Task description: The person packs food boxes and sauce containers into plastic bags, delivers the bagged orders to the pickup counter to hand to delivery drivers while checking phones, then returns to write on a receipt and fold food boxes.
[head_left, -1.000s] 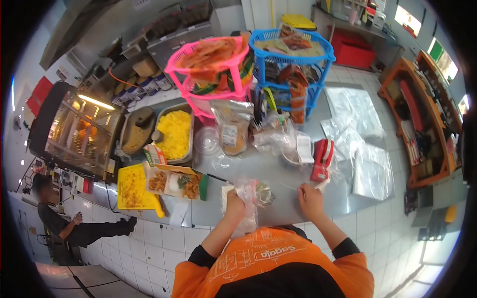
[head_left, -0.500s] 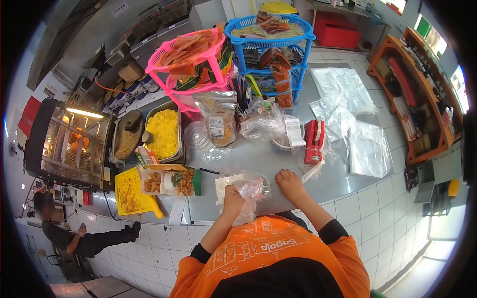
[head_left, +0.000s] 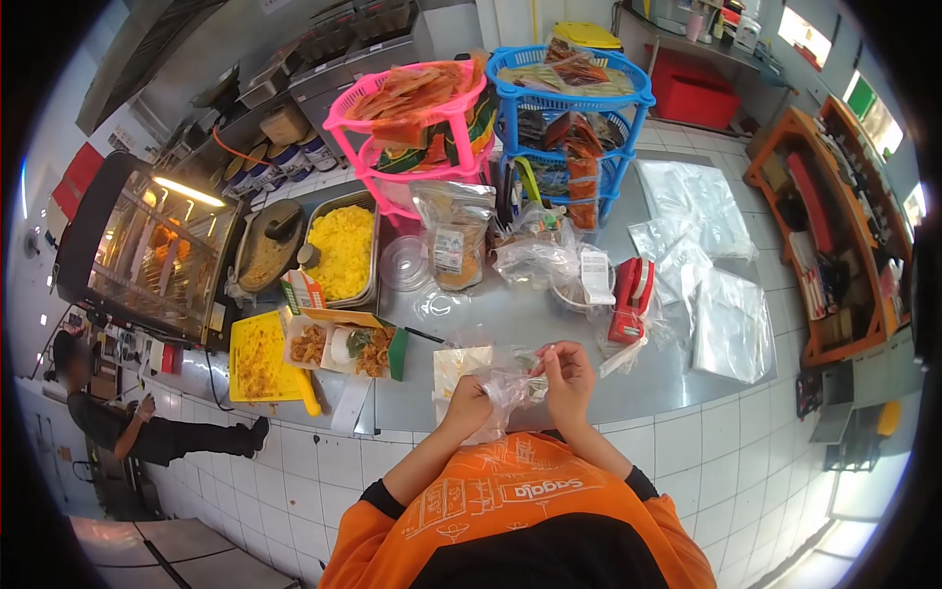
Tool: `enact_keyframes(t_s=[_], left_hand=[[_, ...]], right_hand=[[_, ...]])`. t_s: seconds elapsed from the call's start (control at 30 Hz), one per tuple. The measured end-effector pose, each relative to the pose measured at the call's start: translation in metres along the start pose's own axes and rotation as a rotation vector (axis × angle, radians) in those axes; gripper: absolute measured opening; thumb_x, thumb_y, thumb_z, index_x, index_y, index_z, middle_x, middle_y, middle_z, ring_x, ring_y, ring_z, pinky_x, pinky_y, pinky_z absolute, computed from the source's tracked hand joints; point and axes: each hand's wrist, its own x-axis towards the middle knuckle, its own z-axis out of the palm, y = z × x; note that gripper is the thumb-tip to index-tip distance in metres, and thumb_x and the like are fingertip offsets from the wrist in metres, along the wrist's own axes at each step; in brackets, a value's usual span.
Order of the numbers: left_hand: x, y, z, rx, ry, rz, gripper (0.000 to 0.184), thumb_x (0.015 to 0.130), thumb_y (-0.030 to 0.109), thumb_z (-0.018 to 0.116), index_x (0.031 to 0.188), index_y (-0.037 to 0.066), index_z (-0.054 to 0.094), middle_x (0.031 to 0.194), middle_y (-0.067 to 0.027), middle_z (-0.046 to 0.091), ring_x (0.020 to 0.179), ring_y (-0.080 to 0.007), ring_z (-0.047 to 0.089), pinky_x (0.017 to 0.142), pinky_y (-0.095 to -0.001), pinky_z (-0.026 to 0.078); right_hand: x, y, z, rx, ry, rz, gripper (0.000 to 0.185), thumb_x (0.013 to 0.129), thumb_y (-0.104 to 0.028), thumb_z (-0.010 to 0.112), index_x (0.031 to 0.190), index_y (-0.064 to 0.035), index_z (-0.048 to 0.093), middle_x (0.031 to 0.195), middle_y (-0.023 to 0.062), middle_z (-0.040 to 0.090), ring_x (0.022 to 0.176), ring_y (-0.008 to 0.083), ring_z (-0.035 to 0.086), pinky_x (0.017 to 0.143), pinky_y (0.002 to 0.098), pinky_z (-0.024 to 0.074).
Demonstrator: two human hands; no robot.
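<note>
My left hand (head_left: 468, 405) is closed round a crumpled clear plastic bag (head_left: 503, 389), just above the table's front edge. My right hand (head_left: 568, 381) is raised beside it, thumb and fingers pinched at the bag's right side, where a small reddish bit shows. Under the bag lies a pale sheet of paper (head_left: 457, 367) with stains. Left of my hands stands an open food box (head_left: 347, 344) with fried pieces, a white portion and green leaves. Clear round lids (head_left: 404, 263) lie behind.
A yellow cutting board (head_left: 265, 358) and a tray of yellow rice (head_left: 340, 250) are at left, near a heated display case (head_left: 147, 255). Pink (head_left: 407, 128) and blue basket racks (head_left: 574, 93) stand behind. A red tape dispenser (head_left: 631, 299) and plastic bags (head_left: 731, 324) lie right. Another person (head_left: 128, 422) stands far left.
My right hand has lifted off the table and moved left to the bag, its fingers now pinched there. My left hand still grips the bag. The view has shifted slightly.
</note>
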Motion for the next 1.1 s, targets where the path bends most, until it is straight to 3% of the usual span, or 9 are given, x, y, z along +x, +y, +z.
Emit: enact_keyframes(t_s=[0.23, 0.33, 0.53, 0.67, 0.73, 0.87, 0.97, 1.07, 1.1], left_hand=[[0.004, -0.015, 0.000, -0.073, -0.039, -0.124, 0.025, 0.083, -0.004, 0.059, 0.105, 0.001, 0.069, 0.097, -0.0032, 0.070, 0.088, -0.0111, 0.063, 0.077, -0.0261, 0.050], [0.004, 0.001, -0.011, 0.119, -0.056, -0.096, 0.025, 0.082, -0.003, 0.060, 0.105, 0.000, 0.069, 0.097, -0.0071, 0.071, 0.089, -0.0138, 0.065, 0.078, -0.0273, 0.050], [-0.007, 0.044, -0.033, 0.966, -0.147, -0.038, 0.017, 0.080, 0.013, 0.066, 0.091, 0.000, 0.069, 0.086, -0.0171, 0.068, 0.083, -0.0350, 0.065, 0.074, -0.0404, 0.051], [-0.023, 0.067, -0.030, 1.272, -0.116, 0.017, 0.010, 0.078, 0.012, 0.063, 0.079, 0.003, 0.066, 0.082, -0.0147, 0.066, 0.082, -0.0360, 0.062, 0.069, -0.0430, 0.049], [-0.027, 0.093, -0.024, 1.341, -0.080, 0.112, 0.009, 0.078, 0.012, 0.063, 0.075, 0.003, 0.063, 0.080, -0.0139, 0.066, 0.081, -0.0332, 0.062, 0.067, -0.0418, 0.049], [-0.020, 0.109, -0.035, 1.097, -0.102, 0.285, 0.010, 0.079, 0.013, 0.065, 0.081, 0.003, 0.067, 0.081, -0.0112, 0.066, 0.080, -0.0284, 0.062, 0.065, -0.0371, 0.050], [-0.009, 0.089, -0.037, 0.789, 0.015, 0.249, 0.012, 0.082, 0.013, 0.068, 0.087, 0.002, 0.068, 0.084, -0.0077, 0.068, 0.081, -0.0204, 0.064, 0.068, -0.0321, 0.052], [-0.014, 0.056, -0.022, 0.331, 0.085, 0.015, 0.011, 0.084, 0.008, 0.069, 0.092, 0.001, 0.069, 0.087, -0.0055, 0.069, 0.083, -0.0134, 0.065, 0.074, -0.0269, 0.051], [-0.016, 0.049, -0.014, 0.223, 0.118, -0.032, 0.011, 0.084, 0.005, 0.069, 0.094, 0.000, 0.069, 0.087, -0.0046, 0.069, 0.084, -0.0118, 0.064, 0.076, -0.0254, 0.051]], right_hand=[[-0.010, -0.005, 0.005, -0.008, -0.072, 0.028, 0.007, 0.093, -0.001, 0.058, 0.097, -0.0017, 0.052, 0.095, 0.0115, 0.065, 0.075, 0.0097, 0.059, 0.069, 0.0237, 0.0510], [-0.011, -0.008, 0.002, -0.007, -0.173, -0.022, 0.012, 0.089, 0.004, 0.062, 0.095, -0.0010, 0.054, 0.095, 0.0120, 0.066, 0.078, 0.0118, 0.061, 0.071, 0.0246, 0.0517], [-0.007, -0.011, -0.011, -0.305, -0.401, -0.153, 0.014, 0.079, 0.002, 0.073, 0.091, -0.0026, 0.068, 0.089, 0.0093, 0.070, 0.080, 0.0176, 0.067, 0.074, 0.0285, 0.0527], [-0.009, -0.028, -0.004, -0.374, -0.484, -0.264, 0.023, 0.076, 0.000, 0.075, 0.098, -0.0058, 0.071, 0.087, 0.0078, 0.070, 0.079, 0.0217, 0.066, 0.074, 0.0306, 0.0514], [0.001, -0.030, -0.008, -0.494, -0.593, -0.598, 0.025, 0.075, -0.001, 0.075, 0.099, -0.0067, 0.071, 0.087, 0.0072, 0.070, 0.078, 0.0232, 0.064, 0.073, 0.0315, 0.0507], [0.019, -0.051, -0.002, -0.654, -0.686, -0.829, 0.027, 0.075, -0.001, 0.075, 0.100, -0.0082, 0.072, 0.087, 0.0065, 0.069, 0.076, 0.0226, 0.060, 0.072, 0.0327, 0.0489], [0.012, -0.042, -0.014, -0.544, -0.555, -0.526, 0.028, 0.075, -0.001, 0.075, 0.101, -0.0080, 0.069, 0.088, 0.0067, 0.068, 0.078, 0.0233, 0.062, 0.074, 0.0339, 0.0504], [-0.022, 0.003, -0.027, -0.037, -0.056, 0.030, 0.027, 0.075, 0.001, 0.074, 0.100, -0.0070, 0.064, 0.089, 0.0070, 0.069, 0.081, 0.0247, 0.064, 0.079, 0.0360, 0.0517], [-0.021, 0.002, -0.028, -0.116, -0.127, -0.206, 0.027, 0.075, 0.001, 0.073, 0.099, -0.0070, 0.063, 0.090, 0.0073, 0.069, 0.083, 0.0252, 0.065, 0.081, 0.0371, 0.0519]])
